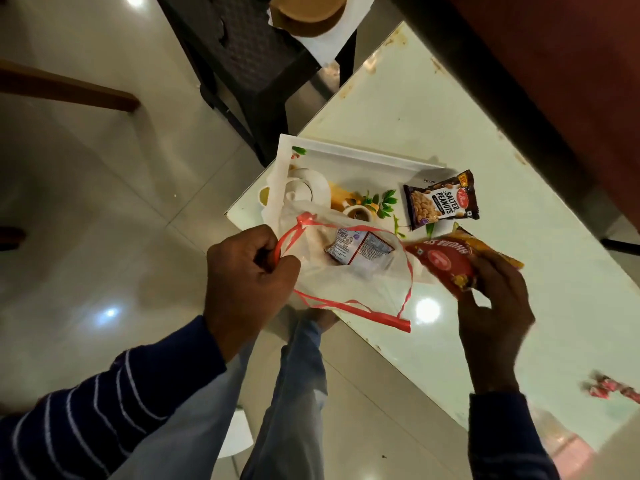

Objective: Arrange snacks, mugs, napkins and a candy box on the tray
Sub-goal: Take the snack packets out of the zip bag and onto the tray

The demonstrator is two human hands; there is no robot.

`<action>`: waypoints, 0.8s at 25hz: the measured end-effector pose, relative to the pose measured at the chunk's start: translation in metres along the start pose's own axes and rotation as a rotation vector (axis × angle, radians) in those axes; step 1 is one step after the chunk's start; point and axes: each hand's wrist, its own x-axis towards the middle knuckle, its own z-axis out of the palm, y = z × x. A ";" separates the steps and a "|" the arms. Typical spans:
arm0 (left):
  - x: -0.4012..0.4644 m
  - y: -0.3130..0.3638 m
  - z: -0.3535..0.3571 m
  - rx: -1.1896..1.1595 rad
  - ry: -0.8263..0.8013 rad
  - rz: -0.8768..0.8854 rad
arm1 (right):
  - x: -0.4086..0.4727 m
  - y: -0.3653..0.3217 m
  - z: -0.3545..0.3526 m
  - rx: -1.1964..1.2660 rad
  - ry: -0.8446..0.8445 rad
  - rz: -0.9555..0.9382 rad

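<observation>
A white printed tray lies on the pale table. On it stand white mugs at the left, and a dark salted peanuts packet lies at its right end. My left hand grips the red handle of a clear plastic bag held over the tray's near side; a small snack packet shows inside the bag. My right hand holds a red and yellow snack packet just right of the bag.
Pink wrapped candies lie on the table at the far right. A dark plastic chair stands beyond the tray, with a brown round thing on white paper behind it. A red-brown surface borders the table's far side. My legs are below.
</observation>
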 end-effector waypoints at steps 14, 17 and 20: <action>-0.008 -0.004 0.005 -0.081 -0.066 -0.107 | 0.003 0.054 0.079 0.041 -0.140 0.429; -0.010 -0.006 0.006 -0.078 -0.072 -0.130 | 0.011 0.053 0.078 0.073 -0.036 0.628; -0.012 -0.006 0.008 -0.065 -0.078 -0.143 | 0.023 0.046 0.086 0.116 -0.132 0.804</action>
